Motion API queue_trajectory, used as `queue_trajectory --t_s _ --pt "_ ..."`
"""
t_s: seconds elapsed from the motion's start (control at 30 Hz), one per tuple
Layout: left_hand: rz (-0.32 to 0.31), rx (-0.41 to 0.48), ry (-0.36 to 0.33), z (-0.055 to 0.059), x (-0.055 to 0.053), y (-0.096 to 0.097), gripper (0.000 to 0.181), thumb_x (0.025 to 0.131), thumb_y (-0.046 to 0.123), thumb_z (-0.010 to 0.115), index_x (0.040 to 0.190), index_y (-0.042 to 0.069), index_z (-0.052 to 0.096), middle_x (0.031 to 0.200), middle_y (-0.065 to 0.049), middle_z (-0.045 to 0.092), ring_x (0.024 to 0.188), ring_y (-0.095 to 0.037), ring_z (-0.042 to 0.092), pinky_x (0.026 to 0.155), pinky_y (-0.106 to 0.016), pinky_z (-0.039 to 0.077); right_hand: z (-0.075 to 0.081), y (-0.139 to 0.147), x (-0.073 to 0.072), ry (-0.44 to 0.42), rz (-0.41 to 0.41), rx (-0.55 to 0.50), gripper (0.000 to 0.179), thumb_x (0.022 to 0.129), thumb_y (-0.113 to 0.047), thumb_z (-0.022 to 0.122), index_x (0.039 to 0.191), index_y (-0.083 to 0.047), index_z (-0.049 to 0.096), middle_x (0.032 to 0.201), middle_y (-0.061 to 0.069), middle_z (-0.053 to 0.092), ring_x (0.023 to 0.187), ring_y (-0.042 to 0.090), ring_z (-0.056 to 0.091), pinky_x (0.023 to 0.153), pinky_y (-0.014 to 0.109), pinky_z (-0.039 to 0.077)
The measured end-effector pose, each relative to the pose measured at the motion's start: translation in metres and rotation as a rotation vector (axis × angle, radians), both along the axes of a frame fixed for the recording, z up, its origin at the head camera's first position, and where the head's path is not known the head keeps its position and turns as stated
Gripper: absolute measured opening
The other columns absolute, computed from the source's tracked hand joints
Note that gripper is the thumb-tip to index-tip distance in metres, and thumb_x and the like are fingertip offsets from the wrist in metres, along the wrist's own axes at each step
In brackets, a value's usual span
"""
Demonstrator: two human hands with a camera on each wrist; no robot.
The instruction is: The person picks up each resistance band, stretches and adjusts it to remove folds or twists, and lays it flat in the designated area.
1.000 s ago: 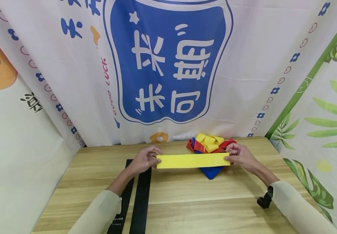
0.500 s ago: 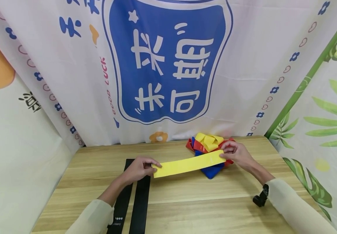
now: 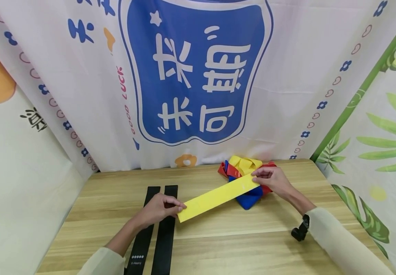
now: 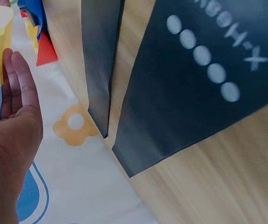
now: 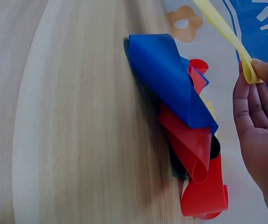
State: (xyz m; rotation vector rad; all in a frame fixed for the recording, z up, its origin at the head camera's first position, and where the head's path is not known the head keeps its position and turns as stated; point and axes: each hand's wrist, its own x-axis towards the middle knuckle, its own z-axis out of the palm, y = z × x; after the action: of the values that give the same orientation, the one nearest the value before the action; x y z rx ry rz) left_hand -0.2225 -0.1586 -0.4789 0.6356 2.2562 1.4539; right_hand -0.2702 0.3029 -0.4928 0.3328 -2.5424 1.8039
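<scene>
A yellow resistance band (image 3: 218, 196) is stretched flat between both hands above the table, its left end lower than its right. My left hand (image 3: 160, 209) pinches the left end between thumb and fingers, over two black bands. At the other end my right hand (image 3: 273, 181) pinches the band, beside the heap of coloured bands. In the right wrist view the yellow band (image 5: 227, 30) shows as a folded loop at the fingertips. The left black band (image 3: 139, 244) bears white dots and lettering; the right black band (image 3: 164, 236) lies alongside it, slightly apart.
Behind the yellow band, a heap holds a blue band (image 3: 248, 200), a red band (image 5: 189, 142) and another yellow band (image 3: 244, 165), all tangled. The wooden table (image 3: 236, 244) ends at a printed curtain (image 3: 297, 49). A black device (image 3: 300, 231) is strapped to the right wrist.
Both hands have moved left and the left hand has come down toward the near side, so the yellow band has gone from level to slanting. Both ends stay pinched.
</scene>
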Motion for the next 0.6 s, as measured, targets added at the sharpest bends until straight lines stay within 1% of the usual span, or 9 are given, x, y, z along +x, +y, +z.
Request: queue_trajectory --t_s 0.1,0.23,0.3,0.37,0.47,0.53,0.6 --pt "-0.004 -0.005 -0.001 -0.001 0.006 -0.003 0.016 0.102 0.013 0.072 0.113 0.007 0.082 0.117 -0.012 0.076 0.092 -0.022 0.075 0.084 -0.045 0.064 0.002 -0.006 -0.002 -0.006 0.009 -0.015 0.032 0.091 -0.01 0.085 0.115 0.007 0.074 0.112 0.022 0.075 0.088 0.014 0.073 0.08 0.023 0.062" --pt "0.0 0.008 0.001 -0.004 0.013 -0.005 0.016 0.1 0.01 0.073 0.114 0.006 0.081 0.121 -0.014 0.075 0.092 -0.019 0.073 0.083 -0.042 0.065 0.006 -0.014 -0.003 -0.017 0.033 -0.019 0.038 0.09 -0.009 0.085 0.122 0.007 0.071 0.114 0.024 0.073 0.088 0.015 0.072 0.079 0.023 0.062" --pt "-0.002 0.005 0.008 -0.005 0.016 -0.006 0.017 0.099 0.01 0.075 0.115 0.007 0.081 0.116 -0.012 0.075 0.087 -0.015 0.07 0.08 -0.04 0.065 0.007 -0.018 -0.005 -0.024 0.043 -0.022 0.04 0.09 -0.008 0.085 0.125 0.006 0.07 0.116 0.024 0.072 0.087 0.017 0.071 0.078 0.024 0.062" --pt "-0.019 0.017 0.004 -0.006 0.018 -0.007 0.02 0.097 0.008 0.076 0.117 0.006 0.08 0.111 -0.012 0.074 0.083 -0.014 0.068 0.078 -0.041 0.065 0.007 -0.021 -0.006 -0.025 0.054 -0.033 0.041 0.09 -0.007 0.084 0.127 0.005 0.07 0.117 0.024 0.071 0.087 0.018 0.07 0.078 0.025 0.063" --pt "-0.056 0.025 -0.003 -0.006 0.023 -0.007 0.025 0.096 0.008 0.078 0.121 0.006 0.078 0.104 -0.011 0.072 0.079 -0.017 0.068 0.076 -0.041 0.065 0.007 -0.027 -0.01 -0.014 0.065 -0.046 0.042 0.09 -0.005 0.083 0.129 0.004 0.07 0.122 0.024 0.07 0.089 0.02 0.069 0.079 0.025 0.062" --pt "-0.081 0.042 -0.028 -0.007 0.025 -0.008 0.027 0.096 0.006 0.077 0.123 0.005 0.077 0.107 -0.012 0.073 0.082 -0.024 0.072 0.078 -0.044 0.065 0.008 -0.03 -0.011 -0.005 0.069 -0.044 0.042 0.091 -0.005 0.083 0.129 0.003 0.07 0.122 0.024 0.07 0.09 0.02 0.068 0.079 0.023 0.062" --pt "-0.089 0.031 -0.038 -0.006 0.028 -0.008 0.027 0.097 0.007 0.077 0.124 0.006 0.078 0.11 -0.011 0.074 0.083 -0.027 0.074 0.076 -0.041 0.065 0.009 -0.034 -0.012 0.006 0.068 -0.036 0.041 0.091 -0.006 0.083 0.129 0.003 0.071 0.123 0.023 0.07 0.091 0.021 0.068 0.079 0.023 0.061"
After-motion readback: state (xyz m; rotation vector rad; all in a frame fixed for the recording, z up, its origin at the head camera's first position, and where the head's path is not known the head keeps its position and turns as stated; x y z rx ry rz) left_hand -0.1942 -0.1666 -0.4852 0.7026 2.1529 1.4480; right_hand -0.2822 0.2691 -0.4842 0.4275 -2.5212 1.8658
